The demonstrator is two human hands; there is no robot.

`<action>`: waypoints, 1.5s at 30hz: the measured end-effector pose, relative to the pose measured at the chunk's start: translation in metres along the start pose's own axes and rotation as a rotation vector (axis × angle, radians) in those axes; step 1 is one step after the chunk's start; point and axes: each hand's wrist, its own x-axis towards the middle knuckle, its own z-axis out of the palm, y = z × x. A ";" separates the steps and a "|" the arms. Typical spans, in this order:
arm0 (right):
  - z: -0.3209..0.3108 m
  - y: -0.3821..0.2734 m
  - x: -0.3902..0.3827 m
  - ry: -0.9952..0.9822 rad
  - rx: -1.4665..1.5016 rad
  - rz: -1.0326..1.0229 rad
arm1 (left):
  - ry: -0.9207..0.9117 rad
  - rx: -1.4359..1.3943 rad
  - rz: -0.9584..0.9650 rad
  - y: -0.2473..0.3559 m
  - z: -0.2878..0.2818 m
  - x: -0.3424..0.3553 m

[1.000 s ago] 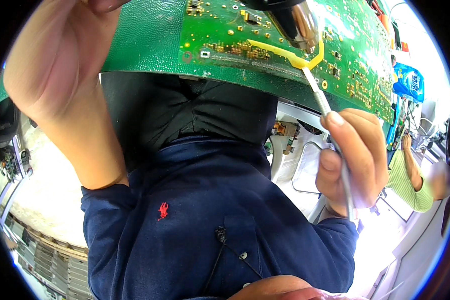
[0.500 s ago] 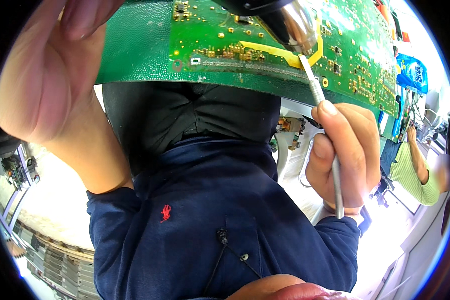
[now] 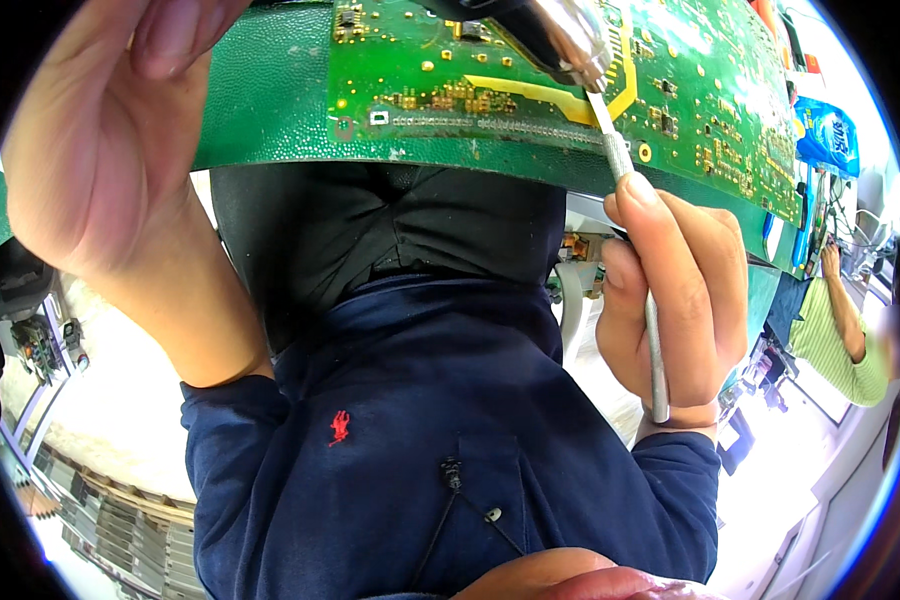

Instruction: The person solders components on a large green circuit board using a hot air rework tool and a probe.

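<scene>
A green circuit board [image 3: 540, 150] spans the top of the view, dotted with small gold and black parts. On it runs an angled yellow strip [image 3: 530, 92]. My right hand [image 3: 675, 290] is closed round a slim metal scraper [image 3: 612, 150] with a knurled grip. Its flat blade slants up to the yellow strip, the tip hidden beneath the nozzle of a hot air gun [image 3: 578, 45]. At the upper left is my left hand [image 3: 100, 170], palm showing and fingers curled. It seems to hold the gun's handle, but the upper edge cuts off the grip.
Under the board lies a green textured mat [image 3: 260, 110], its edge just above my lap. To the right are a blue packet [image 3: 827, 137], tools and cables. Another person in a striped top [image 3: 838, 335] is at the far right.
Board, scraper and nozzle have all shifted slightly left in view, and my right hand is a little higher. The blade stays by the yellow strip; both grips look the same.
</scene>
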 end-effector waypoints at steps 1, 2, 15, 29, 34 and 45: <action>0.001 -0.001 -0.001 0.005 0.002 0.012 | -0.055 0.024 0.023 -0.002 -0.006 0.002; 0.000 -0.003 -0.003 -0.002 0.008 0.029 | -0.110 0.048 0.046 -0.002 -0.009 0.003; 0.012 -0.016 -0.007 0.103 0.000 0.090 | 0.081 0.004 0.024 -0.008 0.013 -0.003; 0.035 -0.023 -0.011 0.320 0.054 0.126 | -0.080 0.096 0.139 -0.011 0.020 0.023; 0.039 -0.022 -0.008 0.327 0.040 0.140 | -0.023 -0.016 0.408 -0.039 0.070 0.045; 0.030 -0.026 -0.002 0.338 0.079 0.200 | -0.247 0.037 0.512 -0.037 0.059 0.059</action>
